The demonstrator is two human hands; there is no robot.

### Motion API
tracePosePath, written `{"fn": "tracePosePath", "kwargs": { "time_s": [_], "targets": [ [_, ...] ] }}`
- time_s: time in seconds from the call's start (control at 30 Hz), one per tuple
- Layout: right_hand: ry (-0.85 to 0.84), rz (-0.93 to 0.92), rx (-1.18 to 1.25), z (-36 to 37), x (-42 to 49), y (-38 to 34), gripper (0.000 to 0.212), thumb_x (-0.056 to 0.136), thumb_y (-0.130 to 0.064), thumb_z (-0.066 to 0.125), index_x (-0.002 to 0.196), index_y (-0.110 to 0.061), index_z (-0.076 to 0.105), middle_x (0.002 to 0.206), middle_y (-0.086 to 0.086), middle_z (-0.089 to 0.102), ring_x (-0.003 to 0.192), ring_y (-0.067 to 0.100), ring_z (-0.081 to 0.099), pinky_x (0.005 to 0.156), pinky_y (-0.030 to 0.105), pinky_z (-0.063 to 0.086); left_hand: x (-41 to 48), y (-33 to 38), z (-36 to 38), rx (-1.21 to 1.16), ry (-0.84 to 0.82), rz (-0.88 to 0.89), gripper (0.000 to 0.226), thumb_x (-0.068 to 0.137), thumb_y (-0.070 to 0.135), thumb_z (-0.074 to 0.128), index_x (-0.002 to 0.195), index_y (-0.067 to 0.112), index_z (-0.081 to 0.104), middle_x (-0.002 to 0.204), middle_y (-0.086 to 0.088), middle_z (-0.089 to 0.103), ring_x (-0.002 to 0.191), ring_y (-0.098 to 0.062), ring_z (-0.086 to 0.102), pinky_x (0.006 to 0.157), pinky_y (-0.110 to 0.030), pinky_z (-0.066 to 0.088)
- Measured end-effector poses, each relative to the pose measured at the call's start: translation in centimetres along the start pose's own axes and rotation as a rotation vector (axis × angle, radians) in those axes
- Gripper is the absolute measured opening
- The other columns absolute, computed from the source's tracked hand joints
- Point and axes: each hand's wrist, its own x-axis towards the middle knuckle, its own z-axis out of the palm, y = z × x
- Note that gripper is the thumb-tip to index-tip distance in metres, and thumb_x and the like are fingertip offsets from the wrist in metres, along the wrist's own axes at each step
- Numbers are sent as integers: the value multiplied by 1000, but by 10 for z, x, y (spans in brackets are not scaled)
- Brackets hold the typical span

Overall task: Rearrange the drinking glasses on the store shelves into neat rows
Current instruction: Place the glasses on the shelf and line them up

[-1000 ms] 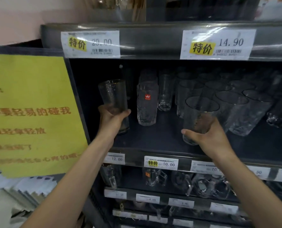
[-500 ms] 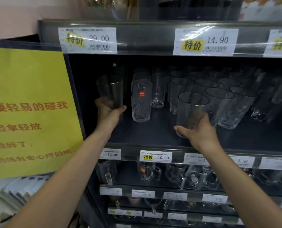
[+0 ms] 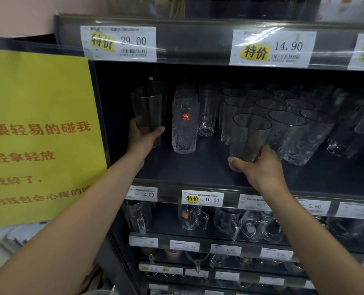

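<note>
Two glasses are gripped, one in each hand, on the dark shelf (image 3: pixel 187 173). The left hand (image 3: pixel 142 139) is wrapped round the lower half of the gold-rimmed glass (image 3: pixel 147 107), with the thumb to the front. This glass is held at the left end of the shelf, near the side wall, with its rim up and its long axis upright. Whether its base is seated on the shelf cannot be told, as the hand covers it.

The right hand (image 3: pixel 261 169) is clamped on the foot of the front glass (image 3: pixel 249 135), thumb on the left side, fingers round the right. This glass is placed ahead of the block of glasses (image 3: pixel 289 124), just beside the ones behind it. Its axis is near upright, rim up.

Between the two hands stands the sticker glass (image 3: pixel 184 126), near the left hand and well apart from the right. A bare strip of shelf lies between it and the front glass.

The step in hand is judged to be the alignment of both held glasses with their rows. The front glass lies directly ahead of the right hand and is best shifted by that hand. The gold-rimmed glass is best handled by the left. Care is required that neighbouring glasses are not struck.
</note>
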Motion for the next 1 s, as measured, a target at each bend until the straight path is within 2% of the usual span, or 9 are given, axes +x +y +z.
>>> {"fn": "tracePosePath", "kwargs": {
  "time_s": [0.07, 0.17, 0.27, 0.33, 0.47, 0.57, 0.67, 0.8, 1.0],
  "targets": [
    [15, -15, -18, 2, 1, 2, 71, 69, -48, 85, 120, -10, 55, 122, 9, 57, 113, 29, 56, 91, 37, 48, 6, -5, 1, -8, 19, -18, 65, 78, 22, 82, 130, 11, 45, 107, 2, 63, 95, -9, 62, 74, -14, 46],
    [41, -32, 14, 4, 1, 4, 73, 71, -42, 85, 126, -11, 49, 123, 7, 60, 114, 27, 57, 90, 34, 47, 14, -13, 4, -33, 66, -26, 65, 74, 21, 85, 124, -1, 49, 111, -8, 67, 89, -7, 64, 64, -8, 47],
    [63, -22, 100, 5, 1, 4, 75, 73, -35, 86, 131, -15, 43, 124, 4, 63, 112, 23, 61, 91, 33, 49, 18, -12, 10, -23, 74, -26, 61, 78, 20, 81, 123, 5, 44, 104, 2, 61, 87, -1, 59, 68, -10, 45],
    [81, -23, 126, 6, 0, 5, 73, 74, -33, 85, 131, -15, 43, 122, 3, 65, 109, 22, 63, 90, 31, 49, 20, -12, 13, -11, 84, -13, 61, 80, 21, 80, 128, 6, 44, 107, 2, 59, 91, -6, 58, 70, -12, 45],
    [113, -63, 61, 8, 2, 7, 61, 76, -35, 83, 124, -13, 53, 111, 0, 66, 96, 18, 61, 82, 27, 44, 26, -14, 18, 68, 123, 17, 65, 80, 30, 80, 133, 10, 50, 124, -3, 62, 107, -15, 60, 80, -19, 46],
    [154, -85, 6, 11, 7, 13, 56, 72, -43, 84, 114, -14, 61, 105, 6, 65, 95, 24, 62, 83, 32, 48, 30, -14, 22, 106, 140, 40, 61, 81, 30, 78, 133, 11, 53, 127, -6, 63, 110, -16, 60, 84, -21, 46],
    [167, -83, -5, 14, 9, 14, 54, 73, -43, 83, 113, -15, 61, 98, 4, 64, 94, 26, 61, 85, 38, 50, 34, -15, 25, 142, 145, 65, 60, 81, 32, 78, 133, 10, 54, 126, -7, 64, 112, -19, 61, 84, -23, 46],
    [185, -61, 36, 13, 7, 12, 60, 76, -38, 82, 123, -14, 52, 98, -1, 64, 89, 22, 64, 80, 35, 49, 40, -18, 26, 128, 184, 63, 62, 78, 31, 81, 129, 9, 54, 122, -8, 65, 110, -20, 62, 83, -23, 47],
    [201, -58, 15, 14, 4, 9, 59, 78, -38, 80, 124, -14, 52, 94, -6, 61, 89, 23, 65, 81, 37, 50, 44, -22, 27, 129, 209, 78, 61, 75, 30, 83, 123, 5, 54, 115, -9, 66, 102, -20, 64, 78, -22, 47]
  ]
}}
